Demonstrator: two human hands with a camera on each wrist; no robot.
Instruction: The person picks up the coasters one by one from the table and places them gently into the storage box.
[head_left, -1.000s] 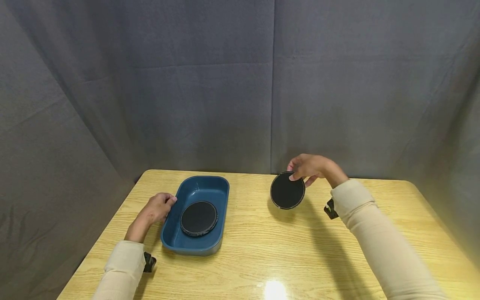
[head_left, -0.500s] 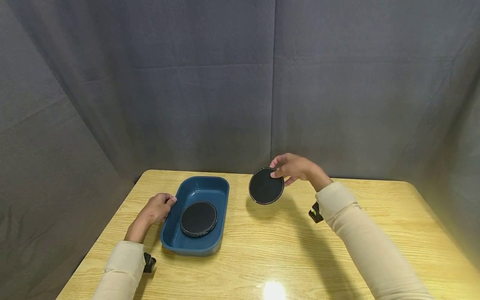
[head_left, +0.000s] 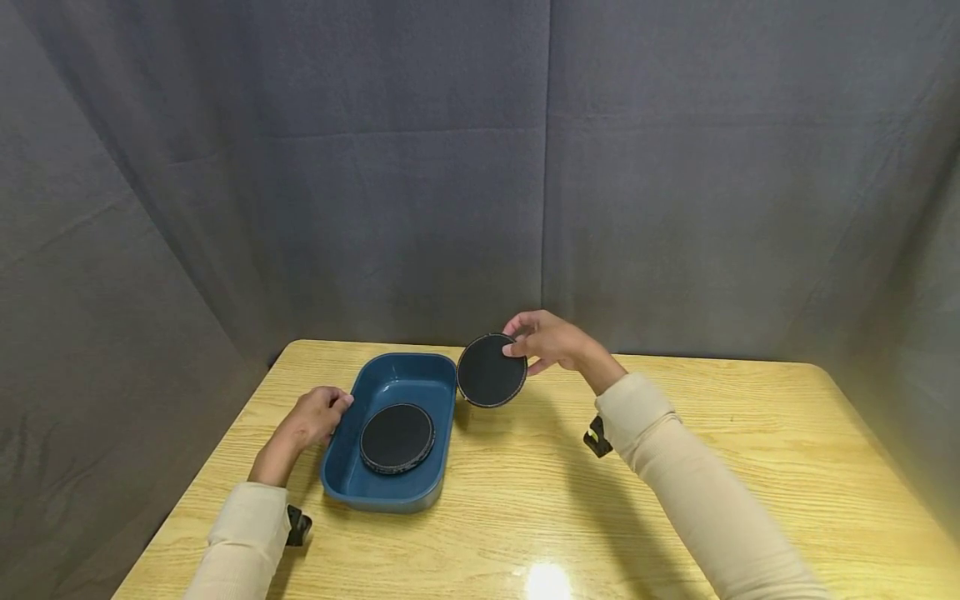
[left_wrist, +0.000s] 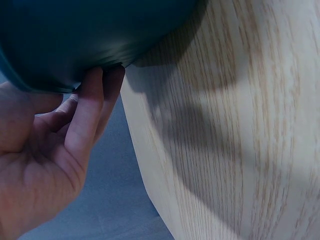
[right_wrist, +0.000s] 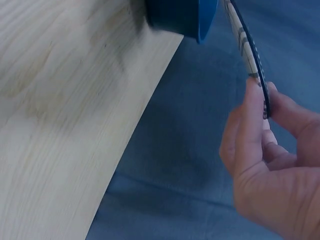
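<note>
My right hand (head_left: pixel 542 342) pinches a round black coaster (head_left: pixel 491 371) by its upper right edge and holds it tilted in the air, just right of the blue tray's (head_left: pixel 372 489) far right corner. The right wrist view shows that coaster (right_wrist: pixel 247 47) edge-on between thumb and fingers (right_wrist: pixel 252 130). A second black coaster (head_left: pixel 397 437) lies flat inside the tray. My left hand (head_left: pixel 313 414) grips the tray's left rim; in the left wrist view its fingers (left_wrist: pixel 87 110) curl against the tray's outer wall (left_wrist: pixel 75 40).
The wooden table (head_left: pixel 675 500) stretches to the right and front of the tray. Grey cloth (head_left: pixel 480 167) hangs behind the table and at both sides. The table's far edge (head_left: pixel 525 347) runs just behind my right hand.
My right hand has carried the coaster leftward through the air, from the middle right of the table to the tray's right edge. The left hand and the tray have stayed put.
</note>
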